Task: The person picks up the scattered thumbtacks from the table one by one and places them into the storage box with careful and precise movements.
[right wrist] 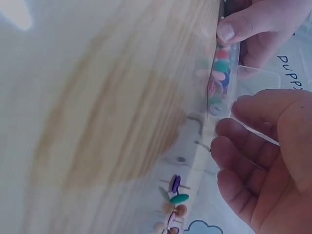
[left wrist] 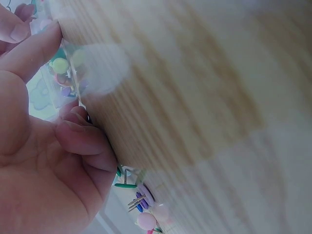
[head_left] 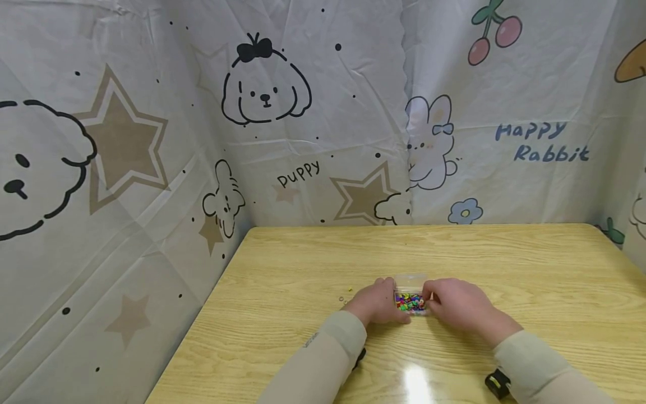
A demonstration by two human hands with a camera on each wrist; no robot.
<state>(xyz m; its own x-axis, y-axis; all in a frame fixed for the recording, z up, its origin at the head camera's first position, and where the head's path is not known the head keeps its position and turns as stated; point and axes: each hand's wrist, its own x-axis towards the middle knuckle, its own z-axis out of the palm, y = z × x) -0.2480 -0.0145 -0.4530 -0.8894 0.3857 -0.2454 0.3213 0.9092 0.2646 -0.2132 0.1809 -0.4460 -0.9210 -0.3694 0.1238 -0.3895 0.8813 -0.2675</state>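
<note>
A small clear plastic box [head_left: 411, 313] full of colourful thumbtacks [head_left: 410, 302] sits on the table, its transparent lid [head_left: 410, 280] raised at the back. My left hand [head_left: 377, 302] grips the box's left side, with the thumb along the front, as the right wrist view also shows. At the box's right end is my right hand [head_left: 456, 303], its fingertips close against the edge and its fingers [right wrist: 243, 151] loosely bent. Nothing shows between these fingers, and whether they touch the box is hard to tell.
Loose thumbtacks [left wrist: 141, 200] lie left of my left hand, one of them a yellow tack [head_left: 350, 289]. More tacks [right wrist: 176, 197] lie beyond my right hand. A printed cloth [head_left: 313, 112] hangs behind the wooden table [head_left: 282, 264] and along its sides.
</note>
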